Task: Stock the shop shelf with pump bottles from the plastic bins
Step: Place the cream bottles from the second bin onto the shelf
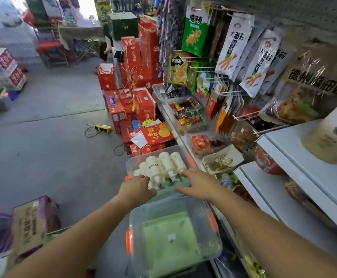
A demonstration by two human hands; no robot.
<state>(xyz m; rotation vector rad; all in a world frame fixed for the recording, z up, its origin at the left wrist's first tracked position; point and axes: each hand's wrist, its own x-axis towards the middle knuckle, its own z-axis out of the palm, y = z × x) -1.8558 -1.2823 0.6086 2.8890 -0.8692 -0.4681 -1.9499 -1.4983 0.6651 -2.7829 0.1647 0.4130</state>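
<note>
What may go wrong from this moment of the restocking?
1. The pump bottles lie loosely piled in the far bin; lifting one may let the others roll.
2. The near bin sits under the reach and might be knocked.
3. The power strip and its cable lie on the floor, a possible trip.

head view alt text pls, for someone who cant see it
Both hands reach down to a clear plastic bin of cream pump bottles in a shop aisle, the left hand over the pumps, the right hand spread at its rim. A second clear bin sits nearer, beside white shelves under hanging snack packs.
</note>
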